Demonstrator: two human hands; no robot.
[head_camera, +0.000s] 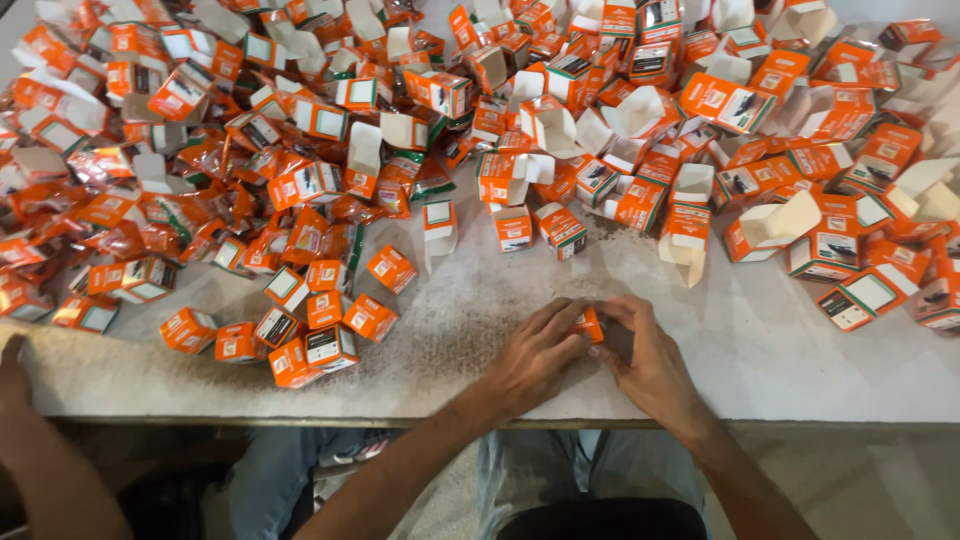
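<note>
Both my hands meet near the front edge of the table over one small orange box (589, 322). My left hand (535, 352) wraps it from the left, my right hand (645, 358) from the right, fingers curled on it. Only a corner of the box shows between the fingers. Closed orange boxes (310, 335) lie in a cluster to my left. Open boxes with white flaps up (685, 235) stand further back.
A grey table (770, 350) holds a wide heap of orange and white boxes (480, 110) and shiny orange packets (120, 215) across its far half. Another person's arm (35, 455) rests at the front left corner. My knees show below the table edge.
</note>
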